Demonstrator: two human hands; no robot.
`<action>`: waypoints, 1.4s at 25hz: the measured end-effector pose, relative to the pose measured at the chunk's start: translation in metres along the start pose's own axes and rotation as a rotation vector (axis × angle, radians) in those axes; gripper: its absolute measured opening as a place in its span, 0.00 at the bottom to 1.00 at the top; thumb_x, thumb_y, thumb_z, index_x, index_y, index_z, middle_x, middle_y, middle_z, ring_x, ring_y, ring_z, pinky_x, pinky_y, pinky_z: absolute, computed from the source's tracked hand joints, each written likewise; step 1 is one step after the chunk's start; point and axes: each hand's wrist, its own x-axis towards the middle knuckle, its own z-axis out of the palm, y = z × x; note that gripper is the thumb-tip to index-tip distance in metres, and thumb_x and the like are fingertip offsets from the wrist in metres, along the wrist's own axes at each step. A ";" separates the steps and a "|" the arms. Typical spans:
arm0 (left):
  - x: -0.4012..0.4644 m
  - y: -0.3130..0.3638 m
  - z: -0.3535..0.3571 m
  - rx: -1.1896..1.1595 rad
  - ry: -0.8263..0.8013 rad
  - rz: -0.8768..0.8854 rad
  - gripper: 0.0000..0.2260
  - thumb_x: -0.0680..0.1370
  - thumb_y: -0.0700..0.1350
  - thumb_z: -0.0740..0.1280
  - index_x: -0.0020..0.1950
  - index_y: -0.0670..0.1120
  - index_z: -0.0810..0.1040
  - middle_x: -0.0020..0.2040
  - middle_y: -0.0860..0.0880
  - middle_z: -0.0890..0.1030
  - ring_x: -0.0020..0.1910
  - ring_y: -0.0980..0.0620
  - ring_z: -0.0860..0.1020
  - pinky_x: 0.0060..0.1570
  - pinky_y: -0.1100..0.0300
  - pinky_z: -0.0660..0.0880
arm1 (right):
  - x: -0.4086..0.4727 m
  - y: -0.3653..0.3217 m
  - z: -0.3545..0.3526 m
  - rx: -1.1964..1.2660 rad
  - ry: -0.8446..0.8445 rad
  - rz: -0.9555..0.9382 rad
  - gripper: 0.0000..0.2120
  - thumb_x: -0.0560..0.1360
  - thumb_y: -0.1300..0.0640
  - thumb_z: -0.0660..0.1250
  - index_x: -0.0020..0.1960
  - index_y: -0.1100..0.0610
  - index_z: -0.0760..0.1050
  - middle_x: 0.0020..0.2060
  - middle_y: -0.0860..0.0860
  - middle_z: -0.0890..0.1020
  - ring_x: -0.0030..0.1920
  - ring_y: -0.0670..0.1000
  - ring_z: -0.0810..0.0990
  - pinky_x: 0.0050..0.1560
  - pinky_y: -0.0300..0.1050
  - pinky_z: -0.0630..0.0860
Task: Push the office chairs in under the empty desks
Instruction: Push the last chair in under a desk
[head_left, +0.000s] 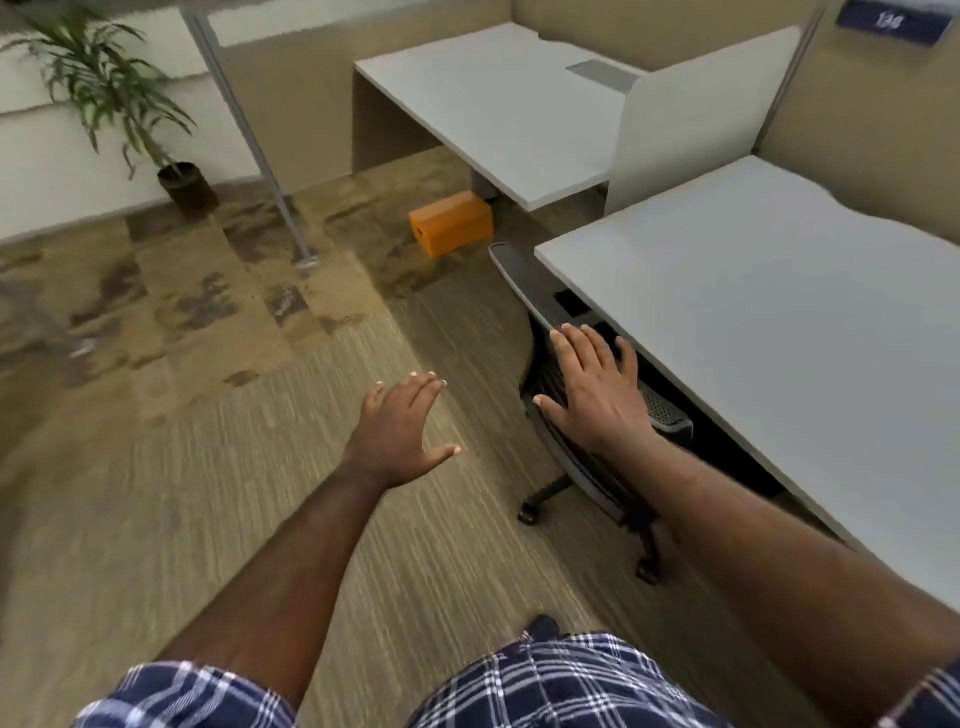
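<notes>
Head view: my right hand (597, 395) lies flat, fingers spread, on the chair (561, 332) back tucked under the table (779, 291); left hand (400, 431) hovers open, empty.

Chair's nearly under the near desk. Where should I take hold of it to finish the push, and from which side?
Take the office chair by the top rim of its backrest, from the aisle side behind it. The seat is already hidden under the near desk, so that curved rim is the only part that sticks out. The right hand lies flat there; the left hand hangs free.
</notes>
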 end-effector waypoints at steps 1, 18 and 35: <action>0.025 0.001 -0.003 0.005 0.006 0.036 0.41 0.72 0.65 0.70 0.78 0.48 0.60 0.78 0.49 0.62 0.77 0.51 0.57 0.74 0.43 0.51 | 0.013 0.012 -0.003 -0.003 -0.002 0.043 0.40 0.78 0.36 0.61 0.80 0.54 0.49 0.80 0.53 0.55 0.79 0.55 0.49 0.76 0.64 0.44; 0.324 0.043 -0.009 0.300 -0.246 0.879 0.46 0.63 0.79 0.60 0.74 0.54 0.68 0.75 0.51 0.67 0.74 0.50 0.61 0.73 0.48 0.56 | 0.020 0.031 0.014 -0.103 -0.169 0.723 0.47 0.66 0.18 0.40 0.53 0.55 0.75 0.50 0.54 0.80 0.50 0.57 0.78 0.41 0.51 0.69; 0.328 0.084 0.012 0.134 -0.264 1.086 0.39 0.56 0.87 0.49 0.40 0.54 0.73 0.37 0.57 0.74 0.36 0.56 0.73 0.35 0.57 0.66 | -0.021 0.034 0.000 -0.116 -0.228 0.848 0.44 0.63 0.16 0.39 0.45 0.53 0.69 0.38 0.49 0.71 0.36 0.51 0.72 0.40 0.53 0.79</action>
